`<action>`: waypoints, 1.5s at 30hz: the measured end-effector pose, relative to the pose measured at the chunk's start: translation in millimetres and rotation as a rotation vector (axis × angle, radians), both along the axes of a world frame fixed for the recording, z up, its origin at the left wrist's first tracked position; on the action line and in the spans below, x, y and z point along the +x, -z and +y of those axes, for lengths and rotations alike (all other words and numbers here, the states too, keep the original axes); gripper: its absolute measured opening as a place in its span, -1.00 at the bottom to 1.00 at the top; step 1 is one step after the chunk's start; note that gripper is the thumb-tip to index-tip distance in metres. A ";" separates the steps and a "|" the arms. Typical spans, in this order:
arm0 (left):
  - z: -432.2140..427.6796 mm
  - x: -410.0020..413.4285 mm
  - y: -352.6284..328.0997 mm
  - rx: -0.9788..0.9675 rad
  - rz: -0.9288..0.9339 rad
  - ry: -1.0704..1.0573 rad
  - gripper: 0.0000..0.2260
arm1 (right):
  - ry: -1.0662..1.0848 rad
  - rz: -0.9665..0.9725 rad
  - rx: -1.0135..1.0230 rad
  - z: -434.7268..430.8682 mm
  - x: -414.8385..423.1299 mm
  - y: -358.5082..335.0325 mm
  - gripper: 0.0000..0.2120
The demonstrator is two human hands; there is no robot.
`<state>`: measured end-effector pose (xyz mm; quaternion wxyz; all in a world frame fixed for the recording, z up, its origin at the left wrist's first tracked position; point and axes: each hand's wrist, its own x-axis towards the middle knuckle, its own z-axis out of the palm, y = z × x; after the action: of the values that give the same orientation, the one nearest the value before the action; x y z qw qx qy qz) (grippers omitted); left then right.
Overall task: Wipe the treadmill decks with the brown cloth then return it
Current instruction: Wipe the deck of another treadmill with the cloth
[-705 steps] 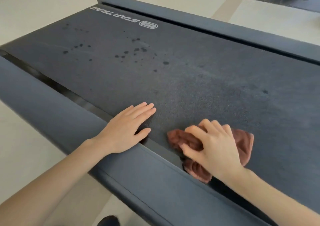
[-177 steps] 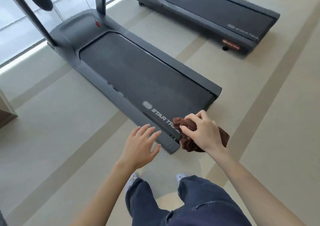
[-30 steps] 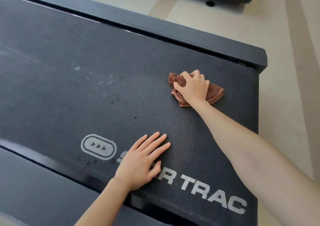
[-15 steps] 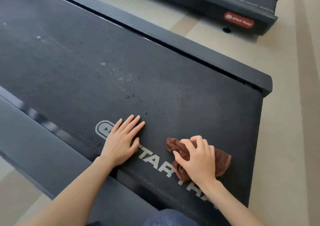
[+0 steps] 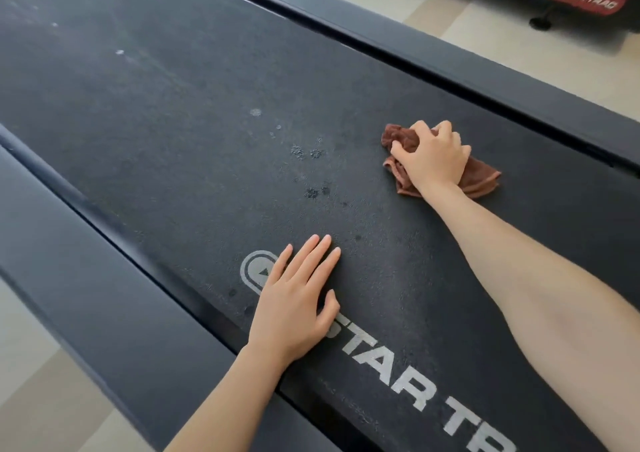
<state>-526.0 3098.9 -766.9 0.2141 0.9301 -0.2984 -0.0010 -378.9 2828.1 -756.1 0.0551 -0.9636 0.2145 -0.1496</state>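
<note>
A: Fingers (image 5: 446, 131) of the right hand (image 5: 433, 160): what are they doing?
B: On the Star Trac treadmill deck (image 5: 173, 122), they are clamping the bunched brown cloth (image 5: 479, 179) near the far rail (image 5: 485, 77); left hand (image 5: 294, 302) is lying flat, fingers straight, together.

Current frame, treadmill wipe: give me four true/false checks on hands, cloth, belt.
1. The right hand grips the brown cloth on the belt. True.
2. The left hand holds a spray bottle. False: it lies flat on the belt, holding nothing.
3. The cloth lies on the floor. False: it lies on the belt, close to the far rail.
4. Dark spots mark the belt left of the cloth. True.
</note>
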 end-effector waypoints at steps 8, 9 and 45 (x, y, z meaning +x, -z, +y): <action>-1.6 -4.2 -5.8 0.130 0.010 0.005 -0.50 | -0.208 0.096 -0.066 48.9 -111.2 -8.7 -0.60; -1.1 -4.3 -7.7 0.166 0.001 0.028 -0.49 | -0.238 0.082 -0.074 58.2 -133.9 -9.5 -0.62; 157.4 105.7 1.0 0.249 0.001 -0.188 -0.47 | -0.648 0.078 0.042 162.7 -230.3 -17.9 -0.71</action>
<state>-420.3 3256.4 -767.9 0.0965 0.9733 -0.2075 -0.0186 -609.2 2990.7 -738.2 0.1115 -0.9854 -0.0985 -0.0827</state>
